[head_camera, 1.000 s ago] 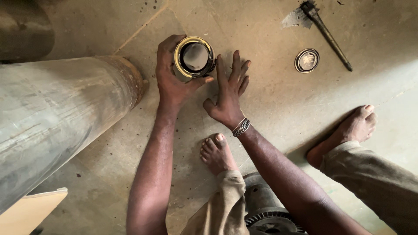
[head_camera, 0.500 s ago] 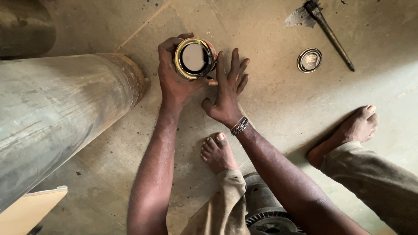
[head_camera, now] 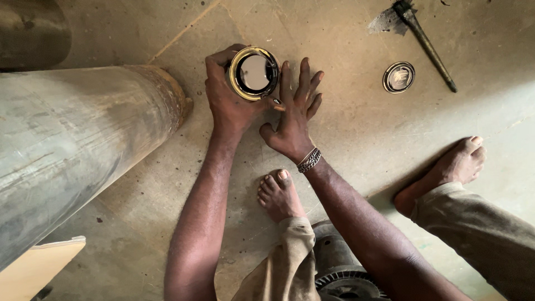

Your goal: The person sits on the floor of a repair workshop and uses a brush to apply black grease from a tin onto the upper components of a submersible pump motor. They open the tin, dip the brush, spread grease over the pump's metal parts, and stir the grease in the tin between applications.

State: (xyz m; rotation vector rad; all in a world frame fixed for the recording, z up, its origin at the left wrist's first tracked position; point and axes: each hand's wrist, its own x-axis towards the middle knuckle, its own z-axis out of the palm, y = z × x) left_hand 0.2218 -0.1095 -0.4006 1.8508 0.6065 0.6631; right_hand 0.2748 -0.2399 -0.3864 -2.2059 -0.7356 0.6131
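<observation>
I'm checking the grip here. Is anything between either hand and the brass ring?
Nothing visible. The left hand wraps the brass ring directly, and the right hand lies flat on the floor with its fingers against the ring's side. The small round cap and the hammer lie well off.

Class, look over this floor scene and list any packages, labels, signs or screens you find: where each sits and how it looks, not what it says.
No packages, signs or screens in view.
Round cap: on the concrete floor to the right of the hands, beside a long dark tool; dark rim, pale face with faint markings, perhaps a label.
Brass-rimmed cylinder: gripped by the left hand, right hand flat beside it; no label visible.
</observation>
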